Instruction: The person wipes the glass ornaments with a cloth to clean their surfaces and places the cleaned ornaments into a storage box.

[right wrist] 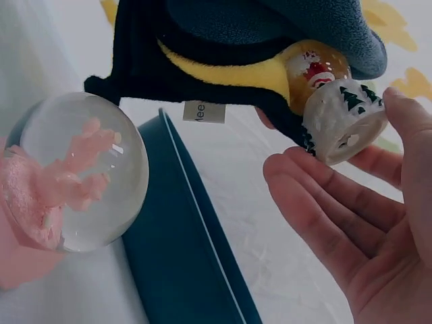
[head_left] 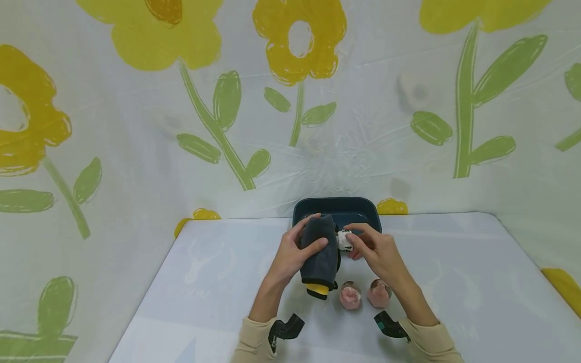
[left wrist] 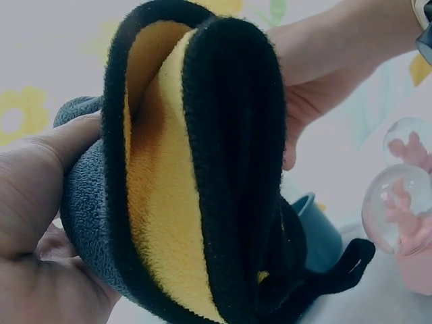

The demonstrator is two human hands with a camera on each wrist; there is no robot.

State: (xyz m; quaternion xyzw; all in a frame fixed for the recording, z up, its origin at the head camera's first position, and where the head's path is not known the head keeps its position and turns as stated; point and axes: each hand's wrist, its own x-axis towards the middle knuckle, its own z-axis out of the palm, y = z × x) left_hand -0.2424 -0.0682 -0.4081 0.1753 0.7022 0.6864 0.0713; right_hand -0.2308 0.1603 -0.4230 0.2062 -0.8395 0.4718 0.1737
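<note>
My left hand [head_left: 290, 254] grips a folded cloth towel [head_left: 317, 257], dark grey-blue outside, yellow inside, with black edging. In the left wrist view the towel [left wrist: 165, 223] bulges round in its folds, with the thumb pressed on its outer side. A small snow globe [head_left: 344, 240] sticks out of the towel's right side. Seen from the right wrist, this snow globe [right wrist: 344, 121] has a white base with green trees and a red-and-white figure inside; the towel covers part of its dome. My right hand [head_left: 374, 247] pinches the base between thumb and fingers.
Two snow globes with pink bases, one at left [head_left: 350, 296] and one at right [head_left: 379, 294], stand on the white table [head_left: 218, 302] in front of the hands. Behind the towel is a dark teal bin [head_left: 336, 202], against a flowered cloth backdrop [head_left: 363, 151].
</note>
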